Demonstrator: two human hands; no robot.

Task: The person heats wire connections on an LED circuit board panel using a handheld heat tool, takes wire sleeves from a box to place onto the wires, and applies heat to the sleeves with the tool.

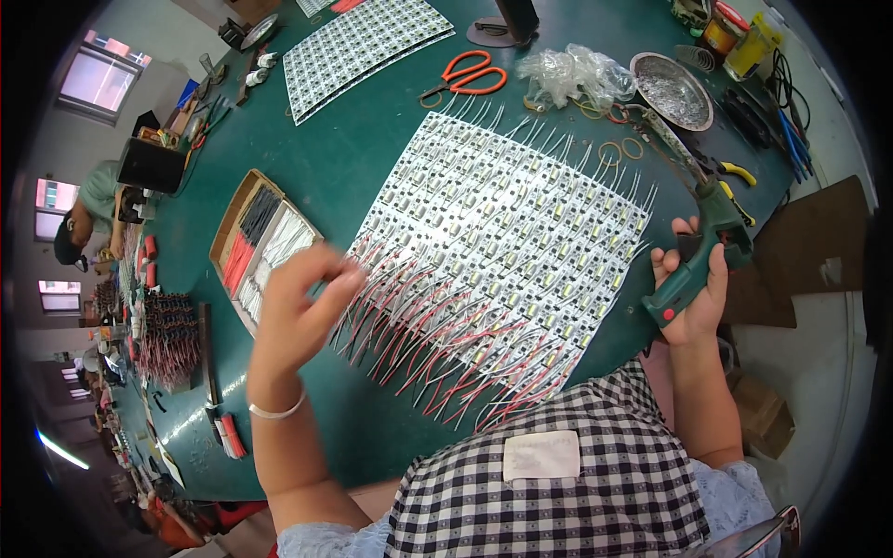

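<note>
A large white LED circuit board panel [465, 219] lies tilted on the green table in front of me. Short white wires stick out along its far edge, and red and white wires [446, 339] hang off its near edge. My left hand [302, 302] hovers beside the panel's left corner, its fingers curled and thumb and forefinger together, blurred; what they hold, if anything, cannot be made out. At the panel's right, my right hand [693, 288] is wrapped round the handle of a dark green soldering gun [721, 228], whose metal front points up and away.
A cardboard tray [223, 237] of black, red and white wires sits at left. Further panels [363, 51], orange-handled scissors [474, 73], crumpled clear plastic [577, 76] and a metal bowl [672, 90] stand at the back. Yellow-handled pliers [739, 174] lie at right. Another person [93, 205] works far left.
</note>
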